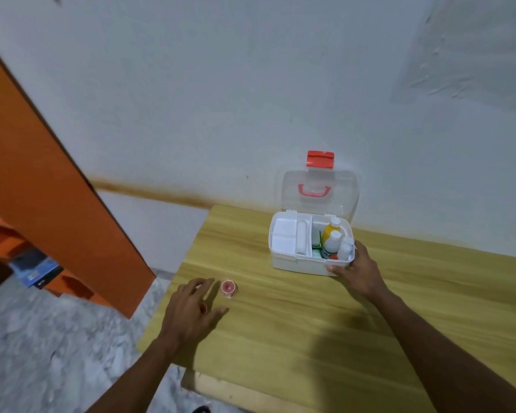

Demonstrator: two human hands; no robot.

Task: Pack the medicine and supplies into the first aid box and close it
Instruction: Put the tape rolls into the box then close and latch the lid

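Nearest the camera, two bare forearms enter from the 6 o'clock edge and reach out over a light wooden table, the largest item in view. The table stands against a pale wall; an orange panel leans across the 9 o'clock side, above a grey mottled floor.

At about 1 o'clock on the table sits the white first aid box, open. Its clear lid stands upright against the wall, with a red latch at its top edge and a red handle on its face. The left half of the box holds a white tray with compartments. The right half holds a yellow bottle with a white cap, a white bottle in front of it, and a smaller white bottle at the right wall, all upright and close together.

The right hand rests on the box's near right corner, thumb along the front wall and fingers on the rim, clasping that corner.

The left hand hovers over the table at 8 o'clock from the box, fingers spread apart, holding nothing. A small red object shows under its palm; what it is cannot be told.

A red tape roll lies on the table just beside the left fingertips, well apart from the box.
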